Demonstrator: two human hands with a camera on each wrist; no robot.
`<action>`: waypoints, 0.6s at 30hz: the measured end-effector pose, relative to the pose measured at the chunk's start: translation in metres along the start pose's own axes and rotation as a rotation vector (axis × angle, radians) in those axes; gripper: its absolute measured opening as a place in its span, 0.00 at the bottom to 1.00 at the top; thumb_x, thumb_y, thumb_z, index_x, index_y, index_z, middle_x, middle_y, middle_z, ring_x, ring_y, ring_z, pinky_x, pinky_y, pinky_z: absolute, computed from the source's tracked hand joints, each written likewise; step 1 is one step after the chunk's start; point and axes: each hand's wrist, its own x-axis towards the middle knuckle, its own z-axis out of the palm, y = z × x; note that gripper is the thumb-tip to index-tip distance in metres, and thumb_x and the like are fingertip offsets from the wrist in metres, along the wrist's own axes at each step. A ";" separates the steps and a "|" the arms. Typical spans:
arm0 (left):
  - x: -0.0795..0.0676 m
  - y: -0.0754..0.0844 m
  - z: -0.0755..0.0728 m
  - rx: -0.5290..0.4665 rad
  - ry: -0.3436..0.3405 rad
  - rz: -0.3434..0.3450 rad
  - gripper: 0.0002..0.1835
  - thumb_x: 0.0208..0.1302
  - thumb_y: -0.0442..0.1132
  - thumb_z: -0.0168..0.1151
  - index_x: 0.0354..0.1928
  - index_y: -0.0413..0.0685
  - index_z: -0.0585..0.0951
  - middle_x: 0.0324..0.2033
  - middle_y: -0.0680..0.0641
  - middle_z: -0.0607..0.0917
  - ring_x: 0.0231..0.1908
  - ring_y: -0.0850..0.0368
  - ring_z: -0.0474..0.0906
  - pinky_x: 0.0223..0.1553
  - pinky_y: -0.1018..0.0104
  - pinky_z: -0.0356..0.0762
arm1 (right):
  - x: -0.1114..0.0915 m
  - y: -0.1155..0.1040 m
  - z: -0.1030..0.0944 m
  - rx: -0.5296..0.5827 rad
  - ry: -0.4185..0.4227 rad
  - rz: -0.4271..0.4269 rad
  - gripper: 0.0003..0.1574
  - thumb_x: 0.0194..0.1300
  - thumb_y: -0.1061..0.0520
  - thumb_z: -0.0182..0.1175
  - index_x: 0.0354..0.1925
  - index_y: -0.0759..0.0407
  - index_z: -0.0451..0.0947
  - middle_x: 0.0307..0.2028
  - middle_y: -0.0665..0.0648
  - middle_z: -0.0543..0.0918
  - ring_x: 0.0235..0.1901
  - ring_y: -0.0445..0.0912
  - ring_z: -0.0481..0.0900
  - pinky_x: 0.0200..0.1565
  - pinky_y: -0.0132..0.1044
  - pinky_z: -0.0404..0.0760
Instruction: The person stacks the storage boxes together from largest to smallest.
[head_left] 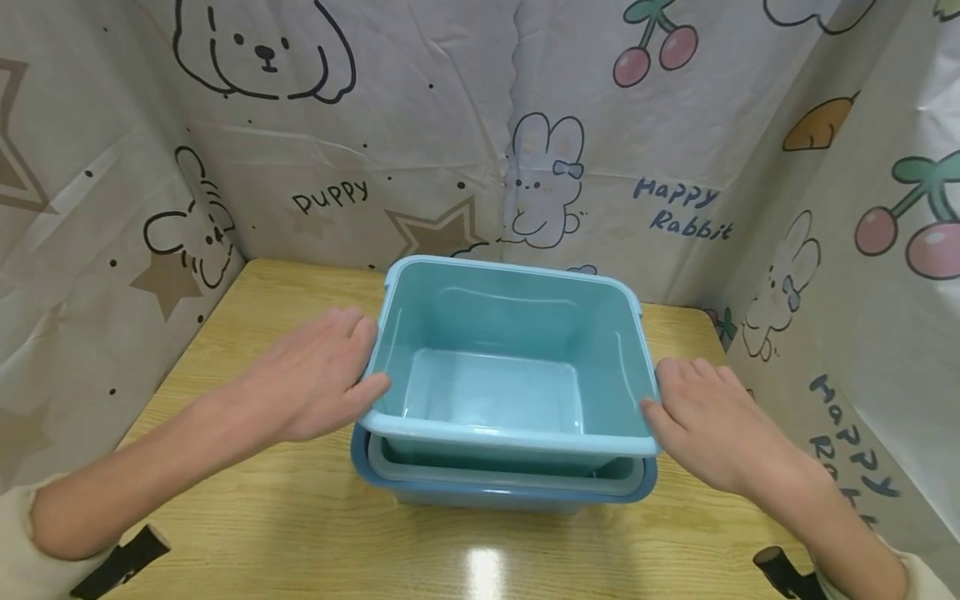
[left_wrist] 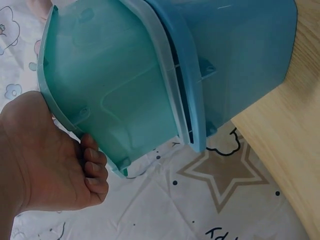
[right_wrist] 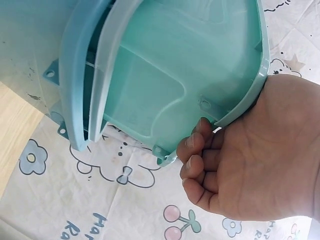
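A light teal plastic bin (head_left: 491, 387) is raised partway out of a stack, its inside bare. My left hand (head_left: 326, 371) grips its left rim, thumb over the top; in the left wrist view, the fingers (left_wrist: 95, 172) curl beneath the edge. On the opposite side, my right hand (head_left: 712, 421) holds the right rim, with fingers (right_wrist: 192, 162) hooked under it in the right wrist view. Below sits a second bin with a paler rim (head_left: 517, 477), nested inside a darker blue bin (head_left: 487, 500). The raised bin's lower part is hidden within them.
The stack stands on a light wood-grain table (head_left: 300, 517). A printed cloth (head_left: 450, 100) with puppies, rabbits and cherries hangs behind and along both sides. Dark straps with short stubs (head_left: 127, 562) show at both wrists.
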 end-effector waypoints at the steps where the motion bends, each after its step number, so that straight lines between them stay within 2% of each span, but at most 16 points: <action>1: 0.000 0.000 0.001 0.001 0.000 0.001 0.09 0.62 0.43 0.52 0.28 0.46 0.67 0.25 0.49 0.67 0.28 0.52 0.63 0.32 0.61 0.61 | 0.001 0.000 0.001 0.002 0.001 -0.002 0.10 0.73 0.51 0.48 0.38 0.57 0.68 0.27 0.50 0.67 0.30 0.47 0.64 0.36 0.43 0.61; 18: 0.003 -0.003 0.018 -0.012 0.005 0.016 0.10 0.62 0.42 0.52 0.28 0.45 0.67 0.23 0.49 0.65 0.25 0.53 0.62 0.29 0.62 0.61 | 0.004 0.005 0.017 0.006 -0.027 0.003 0.12 0.73 0.51 0.48 0.38 0.58 0.68 0.26 0.50 0.66 0.31 0.48 0.64 0.37 0.45 0.62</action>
